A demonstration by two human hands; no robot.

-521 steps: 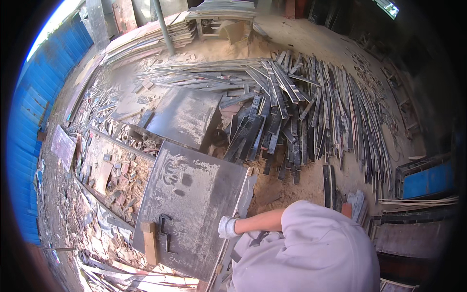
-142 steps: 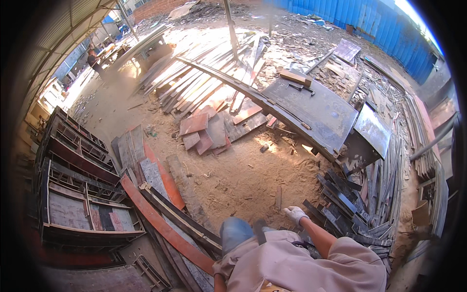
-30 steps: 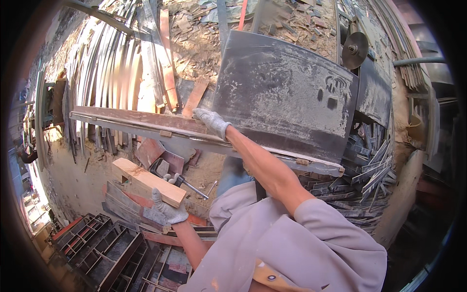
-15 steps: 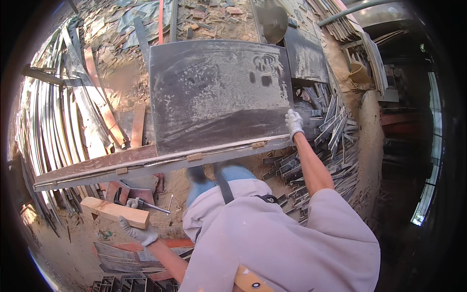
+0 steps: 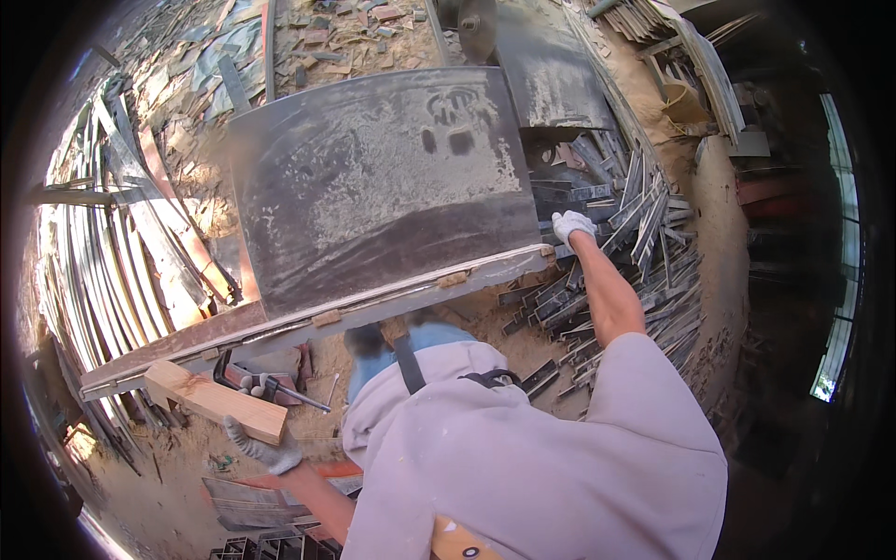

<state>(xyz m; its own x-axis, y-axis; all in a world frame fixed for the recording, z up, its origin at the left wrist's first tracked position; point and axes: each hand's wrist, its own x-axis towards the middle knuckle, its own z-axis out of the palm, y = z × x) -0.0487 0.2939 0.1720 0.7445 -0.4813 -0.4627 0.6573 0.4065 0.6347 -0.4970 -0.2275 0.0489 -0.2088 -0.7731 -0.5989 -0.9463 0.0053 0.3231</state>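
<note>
My left hand (image 5: 266, 452), in a grey work glove, grips a thick wooden block (image 5: 219, 401) from below. Its thumb lies along the near side, and grey fingertips show past the far side. A dusty dark saw table (image 5: 383, 187) stands in front of me, with a long metal rail (image 5: 373, 308) along its near edge. By the table's right corner, my right hand (image 5: 573, 227) in a pale glove is closed; whether anything is inside it is hidden. Just beyond the block lies a black clamp-like tool (image 5: 224, 367) with a metal rod (image 5: 303, 398).
Long thin wood strips (image 5: 112, 271) lean in a pile on the left. Metal offcuts (image 5: 644, 224) heap up right of the table, and a round dark disc (image 5: 476, 33) stands behind it. Scraps (image 5: 345, 37) cover the far ground. Reddish boards (image 5: 252, 499) lie near my left forearm.
The view has shifted, and the table sits further left and more tilted. My right hand has come off the table's right edge to just beside it. My left hand still holds the wooden block.
</note>
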